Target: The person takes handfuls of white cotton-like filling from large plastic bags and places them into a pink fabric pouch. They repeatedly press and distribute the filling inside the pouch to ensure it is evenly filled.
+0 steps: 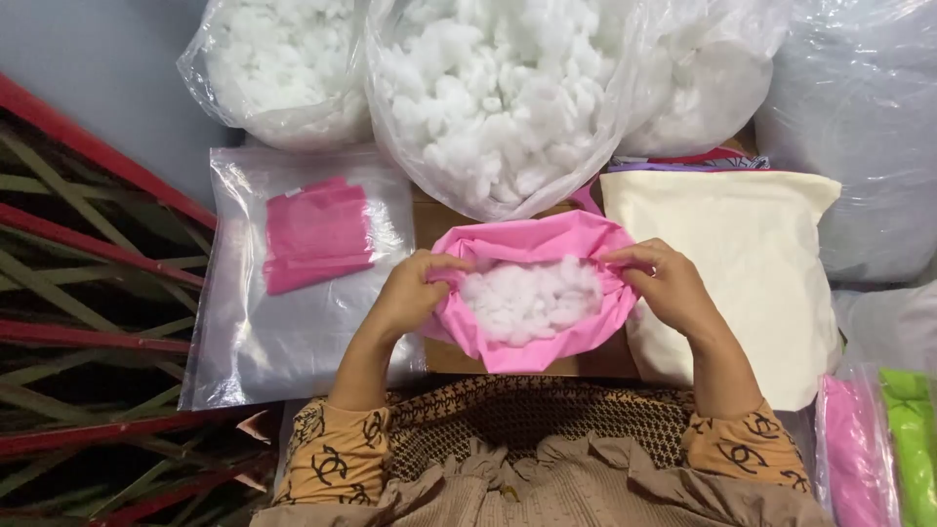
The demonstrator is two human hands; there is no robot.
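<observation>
Far left: striped red and green mat point(88, 293) runs under the edge of the work area, nothing stacked on it.
Clear bag: a flat clear plastic bag point(293, 312) with folded pink covers point(317, 234) inside lies just left of the hands, unopened as far as I can tell.
Left hand: left hand point(415, 293) pinches the left rim of the pink fabric cover point(532, 337), thumb over the edge, fingers curled behind.
Cover: held open in the middle, in front of the person, with white stuffing point(527, 298) already filling much of the mouth; judging by the slack cloth below, it looks only partly filled.
Right hand: right hand point(669, 288) pinches the right rim, stretching the opening.
Supply: big clear sacks of white stuffing point(498, 98) stand just behind the cover, close to reach.
Right side: a cream cushion point(742, 263) sits touching the right wrist area, tight there.
Far right: pink and green packs point(883, 449) at the corner.
Open room: mostly toward the left, over the flat bag.
</observation>
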